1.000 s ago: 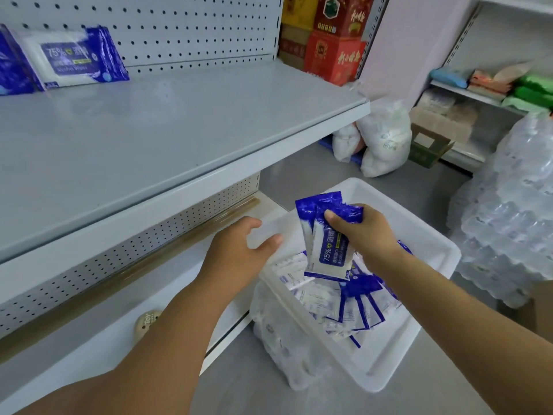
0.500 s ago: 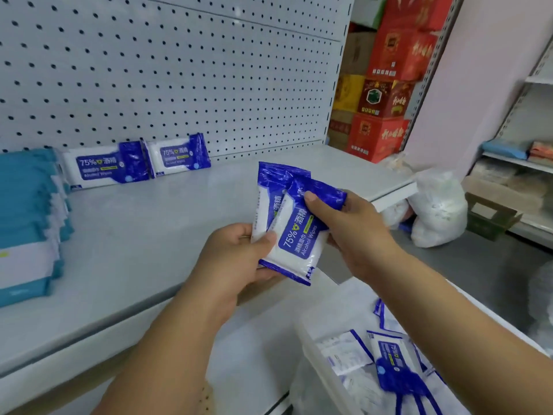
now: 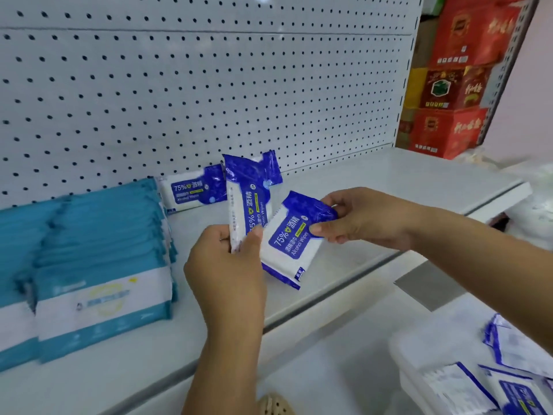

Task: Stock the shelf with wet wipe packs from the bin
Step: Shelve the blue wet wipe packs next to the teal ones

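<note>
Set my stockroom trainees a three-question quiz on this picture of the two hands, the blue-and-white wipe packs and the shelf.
1. True or false: the left hand grips an upright blue-and-white plastic wipe pack while the right hand pinches a tilted blue-and-white wipe pack.
2. What stands on the grey metal shelf, left of the hands? A) stacks of flat teal-and-white packs; B) red cartons; C) water bottles.
3. Fill in: a third blue-and-white pack sits at the foot of the white ____ back panel.

Key: 1 true; 2 A; 3 perforated.
</note>
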Motion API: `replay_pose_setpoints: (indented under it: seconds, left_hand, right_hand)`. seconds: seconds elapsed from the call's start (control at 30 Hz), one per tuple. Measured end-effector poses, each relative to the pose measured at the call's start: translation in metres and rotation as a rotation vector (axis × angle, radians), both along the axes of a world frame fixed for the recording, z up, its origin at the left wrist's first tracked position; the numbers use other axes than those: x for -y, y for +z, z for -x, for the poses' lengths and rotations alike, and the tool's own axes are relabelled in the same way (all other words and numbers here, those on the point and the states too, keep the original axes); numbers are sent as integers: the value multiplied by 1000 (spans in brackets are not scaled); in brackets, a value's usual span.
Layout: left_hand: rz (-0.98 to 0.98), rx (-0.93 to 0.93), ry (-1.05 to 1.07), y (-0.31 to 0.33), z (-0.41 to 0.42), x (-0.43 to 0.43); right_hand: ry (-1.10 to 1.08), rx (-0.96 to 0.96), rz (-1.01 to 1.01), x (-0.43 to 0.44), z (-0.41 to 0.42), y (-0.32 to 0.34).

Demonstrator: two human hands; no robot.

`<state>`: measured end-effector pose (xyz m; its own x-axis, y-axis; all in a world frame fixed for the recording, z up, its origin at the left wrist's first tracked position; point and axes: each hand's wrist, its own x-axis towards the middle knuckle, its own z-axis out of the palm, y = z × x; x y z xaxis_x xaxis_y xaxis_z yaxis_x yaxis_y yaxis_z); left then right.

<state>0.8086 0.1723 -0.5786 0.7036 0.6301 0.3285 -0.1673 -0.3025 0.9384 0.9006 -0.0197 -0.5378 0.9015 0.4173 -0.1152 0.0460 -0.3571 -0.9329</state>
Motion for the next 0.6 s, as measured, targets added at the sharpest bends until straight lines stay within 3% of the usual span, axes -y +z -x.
replay_pose_setpoints:
  seconds: [0.13, 0.3, 0.47, 0.6]
  left_hand:
    - [29, 139, 179, -8, -3, -11]
    - [65, 249, 315, 6, 2, -27]
    - [43, 340, 440, 19, 8, -46]
    - [275, 491, 480, 16, 14, -51]
  right_hand:
    - [8, -125, -238, -25, -31, -21]
    - [-29, -139, -470, -72, -67, -23]
    - [-80, 52, -376, -140, -84, -19]
    - [-150, 212, -291, -189, -102, -23]
